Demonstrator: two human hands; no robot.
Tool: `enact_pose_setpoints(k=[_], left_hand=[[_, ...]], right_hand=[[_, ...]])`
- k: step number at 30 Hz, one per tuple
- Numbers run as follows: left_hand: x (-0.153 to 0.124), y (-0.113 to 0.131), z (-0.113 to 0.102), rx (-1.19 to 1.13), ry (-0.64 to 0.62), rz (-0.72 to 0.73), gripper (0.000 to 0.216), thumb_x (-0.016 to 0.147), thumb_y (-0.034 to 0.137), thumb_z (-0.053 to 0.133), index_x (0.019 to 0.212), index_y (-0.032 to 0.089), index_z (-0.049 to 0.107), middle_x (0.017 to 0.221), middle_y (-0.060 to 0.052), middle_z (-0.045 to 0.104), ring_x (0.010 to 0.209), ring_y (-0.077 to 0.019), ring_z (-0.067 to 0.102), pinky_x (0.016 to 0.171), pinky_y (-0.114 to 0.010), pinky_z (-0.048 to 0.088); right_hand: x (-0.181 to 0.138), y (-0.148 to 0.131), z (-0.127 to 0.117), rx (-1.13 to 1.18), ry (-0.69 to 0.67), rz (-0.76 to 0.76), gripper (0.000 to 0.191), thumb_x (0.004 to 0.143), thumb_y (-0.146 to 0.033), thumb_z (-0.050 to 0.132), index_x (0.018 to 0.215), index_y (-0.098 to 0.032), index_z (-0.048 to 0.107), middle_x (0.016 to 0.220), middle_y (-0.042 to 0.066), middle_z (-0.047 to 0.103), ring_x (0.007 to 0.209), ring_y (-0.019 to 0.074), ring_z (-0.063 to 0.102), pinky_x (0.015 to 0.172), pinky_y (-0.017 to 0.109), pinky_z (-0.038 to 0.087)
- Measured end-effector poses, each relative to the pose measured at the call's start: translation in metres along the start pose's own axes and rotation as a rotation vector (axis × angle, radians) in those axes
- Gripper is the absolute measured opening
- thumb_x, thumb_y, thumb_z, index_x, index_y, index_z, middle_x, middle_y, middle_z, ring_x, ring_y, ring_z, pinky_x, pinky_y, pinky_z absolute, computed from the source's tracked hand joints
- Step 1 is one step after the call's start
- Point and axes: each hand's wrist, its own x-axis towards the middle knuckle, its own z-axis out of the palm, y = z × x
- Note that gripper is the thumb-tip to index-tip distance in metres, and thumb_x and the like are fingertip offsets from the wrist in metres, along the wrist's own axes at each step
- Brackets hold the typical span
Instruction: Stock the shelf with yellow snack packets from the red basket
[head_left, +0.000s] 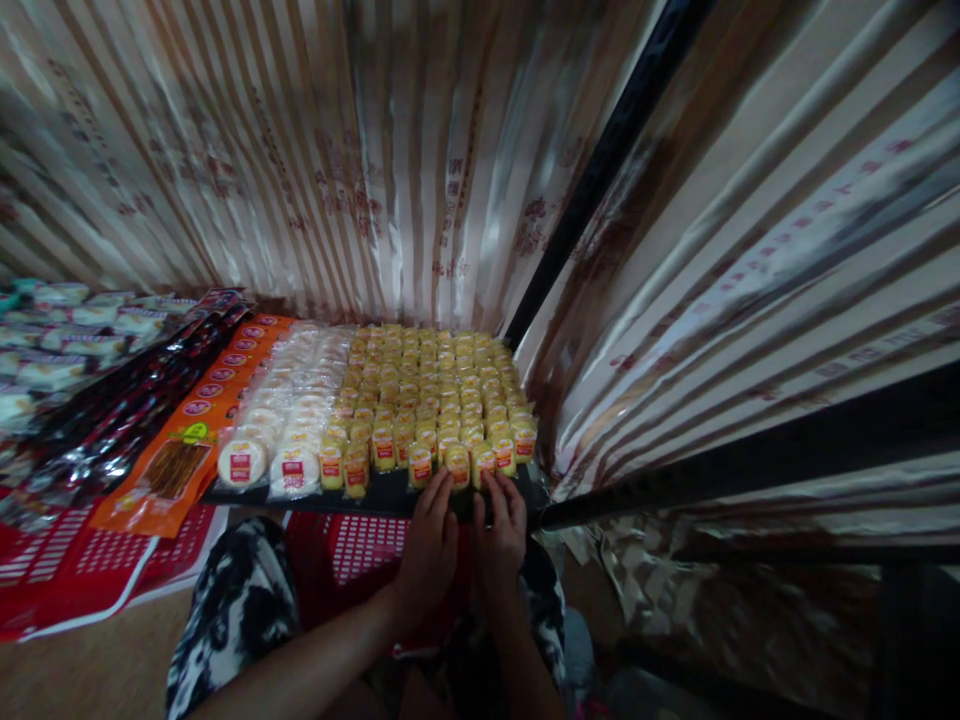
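Observation:
Rows of small yellow cakes in clear wrappers with red labels stand on a black shelf. My left hand reaches the front edge, its stretched fingertips touching a wrapped yellow cake. Beside it, my right hand has its fingers apart, the tips resting against the neighbouring wrapped cake. Neither hand is closed round a cake. To the left of the yellow cakes run two rows of round white wrapped crackers.
An orange snack packet and dark shiny packets lie further left, near white wrapped packs. Red baskets sit below the shelf. A black post and pleated printed sheeting border the back and right.

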Motion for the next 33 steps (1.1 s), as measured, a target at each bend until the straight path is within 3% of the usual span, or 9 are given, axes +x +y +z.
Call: enact_pose_setpoints(k=[4, 11, 17, 21, 25, 33], left_hand=[[0.005, -0.003, 0.002, 0.081, -0.017, 0.040, 0.049, 0.090, 0.016, 0.027, 0.137, 0.009, 0.037, 0.146, -0.011, 0.034, 0.136, -0.0170, 0.027, 0.114, -0.038, 0.023], [0.005, -0.007, 0.007, 0.185, 0.006, 0.107, 0.050, 0.087, 0.011, 0.029, 0.136, 0.011, 0.038, 0.143, -0.014, 0.035, 0.134, -0.0214, 0.028, 0.112, -0.045, 0.027], [0.005, -0.002, 0.010, 0.190, 0.029, 0.130, 0.050, 0.086, 0.010, 0.031, 0.136, 0.011, 0.038, 0.135, -0.015, 0.037, 0.129, -0.0230, 0.034, 0.109, -0.045, 0.031], [0.005, -0.006, 0.009, 0.214, 0.012, 0.152, 0.051, 0.085, 0.008, 0.032, 0.136, 0.009, 0.038, 0.133, -0.016, 0.037, 0.128, -0.0236, 0.035, 0.109, -0.045, 0.031], [0.006, -0.009, 0.008, 0.214, -0.010, 0.161, 0.052, 0.086, 0.010, 0.031, 0.137, 0.011, 0.036, 0.133, -0.016, 0.036, 0.128, -0.0233, 0.034, 0.109, -0.045, 0.030], [0.006, -0.010, 0.009, 0.199, -0.018, 0.188, 0.051, 0.087, 0.009, 0.030, 0.138, 0.011, 0.034, 0.137, -0.016, 0.035, 0.131, -0.0243, 0.031, 0.109, -0.050, 0.029]], right_hand=[[0.004, 0.008, 0.006, 0.038, 0.000, -0.048, 0.031, 0.092, -0.029, 0.042, 0.115, -0.018, 0.060, 0.114, 0.012, 0.058, 0.108, 0.0205, 0.053, 0.093, 0.041, 0.045], [0.006, 0.019, 0.012, 0.119, -0.004, 0.017, 0.030, 0.090, -0.030, 0.043, 0.111, -0.017, 0.060, 0.111, 0.012, 0.057, 0.106, 0.0196, 0.054, 0.092, 0.039, 0.046], [0.012, 0.020, 0.015, 0.049, 0.032, 0.036, 0.028, 0.088, -0.035, 0.047, 0.103, -0.016, 0.061, 0.103, 0.012, 0.056, 0.100, 0.0216, 0.053, 0.086, 0.039, 0.048], [0.014, 0.020, 0.015, -0.090, 0.124, -0.009, 0.040, 0.085, -0.037, 0.052, 0.115, -0.011, 0.055, 0.114, 0.018, 0.054, 0.112, 0.0271, 0.048, 0.094, 0.046, 0.041], [0.016, 0.023, 0.017, -0.116, 0.065, -0.060, 0.048, 0.088, -0.035, 0.049, 0.128, -0.009, 0.045, 0.128, 0.021, 0.048, 0.121, 0.0281, 0.043, 0.096, 0.047, 0.040], [0.016, 0.028, 0.018, -0.100, 0.040, -0.127, 0.048, 0.089, -0.032, 0.047, 0.133, -0.013, 0.042, 0.131, 0.020, 0.046, 0.123, 0.0283, 0.043, 0.094, 0.049, 0.042]])
